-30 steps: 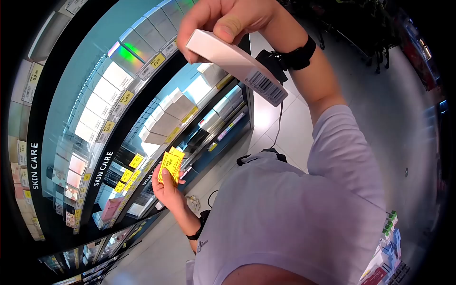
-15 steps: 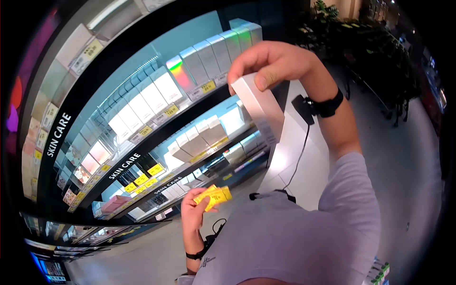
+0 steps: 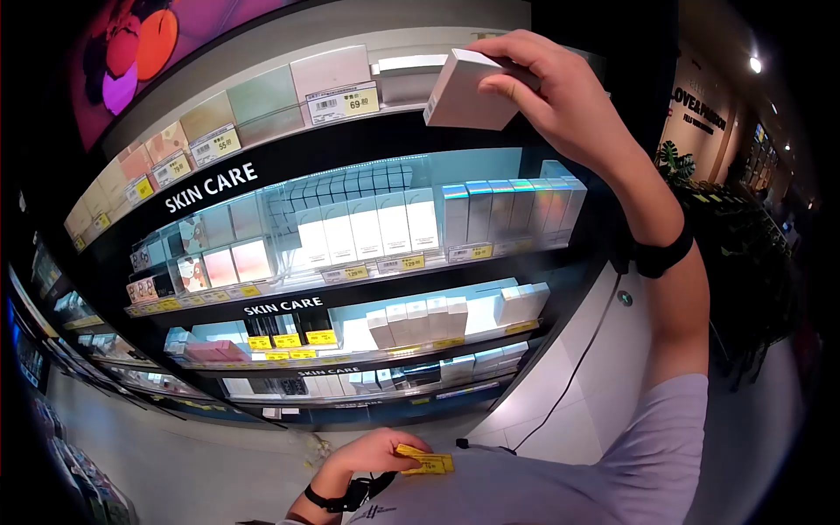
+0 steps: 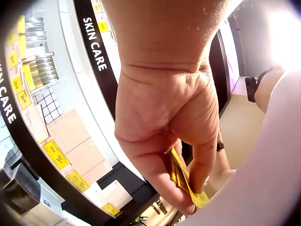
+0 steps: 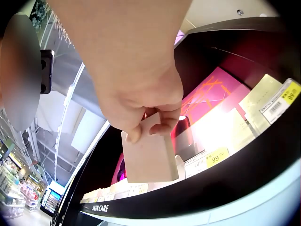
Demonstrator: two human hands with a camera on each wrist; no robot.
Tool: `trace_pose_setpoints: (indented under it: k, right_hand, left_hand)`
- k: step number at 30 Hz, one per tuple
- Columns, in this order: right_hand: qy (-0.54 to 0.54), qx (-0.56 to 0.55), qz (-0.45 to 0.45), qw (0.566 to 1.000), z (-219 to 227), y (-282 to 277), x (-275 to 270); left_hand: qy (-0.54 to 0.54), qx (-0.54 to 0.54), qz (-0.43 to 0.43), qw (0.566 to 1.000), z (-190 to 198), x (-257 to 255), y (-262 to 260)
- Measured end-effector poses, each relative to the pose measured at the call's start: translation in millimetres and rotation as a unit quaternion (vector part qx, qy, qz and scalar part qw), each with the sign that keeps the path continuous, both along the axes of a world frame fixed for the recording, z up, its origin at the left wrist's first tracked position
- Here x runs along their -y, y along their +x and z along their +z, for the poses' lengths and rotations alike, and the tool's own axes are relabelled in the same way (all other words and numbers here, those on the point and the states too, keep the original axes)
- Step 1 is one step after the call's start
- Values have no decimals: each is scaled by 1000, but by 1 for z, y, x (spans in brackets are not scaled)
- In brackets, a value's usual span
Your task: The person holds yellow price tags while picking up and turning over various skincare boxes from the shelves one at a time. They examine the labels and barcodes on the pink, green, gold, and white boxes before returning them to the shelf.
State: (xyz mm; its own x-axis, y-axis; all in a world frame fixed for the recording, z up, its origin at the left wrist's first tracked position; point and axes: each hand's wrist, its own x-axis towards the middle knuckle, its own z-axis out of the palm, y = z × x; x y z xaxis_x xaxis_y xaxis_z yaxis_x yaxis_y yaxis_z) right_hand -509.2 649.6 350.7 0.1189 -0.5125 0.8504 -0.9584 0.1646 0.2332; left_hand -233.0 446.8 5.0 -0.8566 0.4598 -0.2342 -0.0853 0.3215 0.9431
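My right hand (image 3: 560,96) grips a pale pink box (image 3: 465,94) between thumb and fingers, up at the right end of the top shelf. In the right wrist view the box (image 5: 146,162) hangs below the fingertips and overlaps the shelf's black front edge. Behind it on that shelf (image 3: 407,109) stands a white carton (image 3: 409,79). Low in front of the shirt, my left hand (image 3: 374,452) pinches yellow price tags (image 3: 430,462). The left wrist view shows the tags (image 4: 184,176) between thumb and fingers, partly hidden by the hand.
The black shelving has lit tiers marked SKIN CARE, with white boxes (image 3: 363,232), iridescent boxes (image 3: 507,213) and black boxes (image 3: 287,328) behind price labels. A cable (image 3: 569,376) runs from the right wristband (image 3: 669,254). Dark racks with a plant (image 3: 678,162) stand at right.
The right hand has carried the box from the right of the middle tiers to the top shelf. The left hand has lowered toward the shirt with the tags. The head view has turned upward to the shelves.
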Motion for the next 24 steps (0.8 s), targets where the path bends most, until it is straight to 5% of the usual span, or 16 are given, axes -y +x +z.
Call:
trace_pose_setpoints:
  k: [4, 13, 24]
  right_hand:
    - [75, 38, -55, 995, 24, 3, 15]
    - [-8, -93, -71, 993, 41, 4, 36]
    - [-27, -89, -96, 991, 44, -5, 48]
  left_hand:
    - [16, -1, 20, 1000, -7, 2, 7]
    - [19, -11, 55, 998, -6, 8, 16]
    - [17, 18, 48, 999, -9, 9, 15]
